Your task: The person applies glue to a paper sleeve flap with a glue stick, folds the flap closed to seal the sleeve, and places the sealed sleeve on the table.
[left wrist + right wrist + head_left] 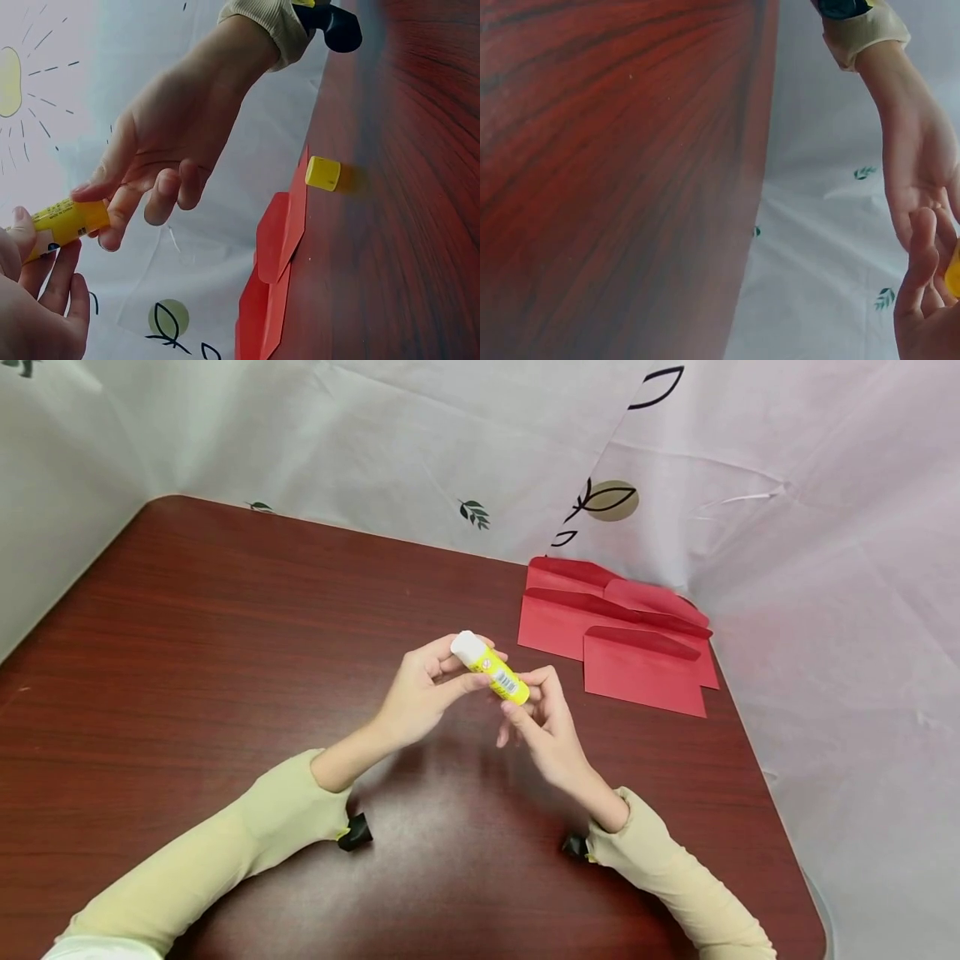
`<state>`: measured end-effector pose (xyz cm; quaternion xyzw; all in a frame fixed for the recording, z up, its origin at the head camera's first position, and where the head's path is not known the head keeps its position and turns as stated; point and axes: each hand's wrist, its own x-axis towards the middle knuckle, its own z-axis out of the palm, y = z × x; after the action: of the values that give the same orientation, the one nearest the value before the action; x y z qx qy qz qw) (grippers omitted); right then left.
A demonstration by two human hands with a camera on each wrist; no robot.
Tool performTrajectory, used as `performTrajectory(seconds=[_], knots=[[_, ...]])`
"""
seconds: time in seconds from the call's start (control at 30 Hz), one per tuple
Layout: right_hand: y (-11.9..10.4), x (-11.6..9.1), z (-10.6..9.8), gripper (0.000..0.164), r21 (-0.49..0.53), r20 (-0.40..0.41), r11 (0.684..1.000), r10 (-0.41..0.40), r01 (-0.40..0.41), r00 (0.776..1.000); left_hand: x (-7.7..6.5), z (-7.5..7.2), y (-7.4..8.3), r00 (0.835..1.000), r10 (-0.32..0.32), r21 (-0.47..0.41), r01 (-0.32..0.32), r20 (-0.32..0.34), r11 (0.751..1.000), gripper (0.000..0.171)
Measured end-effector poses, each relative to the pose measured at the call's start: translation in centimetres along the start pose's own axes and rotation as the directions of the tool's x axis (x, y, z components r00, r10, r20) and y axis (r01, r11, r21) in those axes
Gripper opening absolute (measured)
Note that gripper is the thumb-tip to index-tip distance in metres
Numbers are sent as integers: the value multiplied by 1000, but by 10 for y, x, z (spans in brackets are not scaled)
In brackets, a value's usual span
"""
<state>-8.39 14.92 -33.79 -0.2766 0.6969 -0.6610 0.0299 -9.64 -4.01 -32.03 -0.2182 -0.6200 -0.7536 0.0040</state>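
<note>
L fingers [438, 650] & R fingers [542, 677] pinch the glue stick [507, 682], prob. light, stiff, a bit slick, best held mid-barrel.

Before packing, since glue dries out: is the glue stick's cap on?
Off: the yellow cap sits on the table, apart from the glue stick.

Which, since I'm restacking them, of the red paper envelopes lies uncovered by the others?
The front red paper envelope, lowest in the head view; the others are partly covered.
</note>
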Motion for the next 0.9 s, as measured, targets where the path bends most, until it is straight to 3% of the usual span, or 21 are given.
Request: performTrajectory(seconds=[0.13,0.27,0.47,0.57,0.67,0.8,0.9], knots=[[-1,-1,-2,18,-57,36,997,59,-56,998,-1,-1,-1,1000,7,-14,-7,25,1000,31],[-2,-1,-3,33,-101,71,989,116,-108,991,-2,-4,-1,998,7,-17,-6,67,1000,31],[-1,-1,-3,55,-16,99,984,176,-176,979,-3,-5,-1,991,8,-41,-2,132,999,34],[-2,1,-3,39,91,27,979,178,-180,984,-3,-3,-1,993,16,-44,-11,115,999,34],[-4,2,-5,16,182,-85,976,133,-116,987,-1,-1,-1,998,23,-32,-21,66,999,33],[-5,2,-5,37,192,-185,981,72,-36,980,0,0,-1,999,28,-15,-28,20,1000,33],[-4,1,-4,41,155,-244,987,80,-42,966,0,1,-2,1000,27,-4,-27,15,1000,33]])
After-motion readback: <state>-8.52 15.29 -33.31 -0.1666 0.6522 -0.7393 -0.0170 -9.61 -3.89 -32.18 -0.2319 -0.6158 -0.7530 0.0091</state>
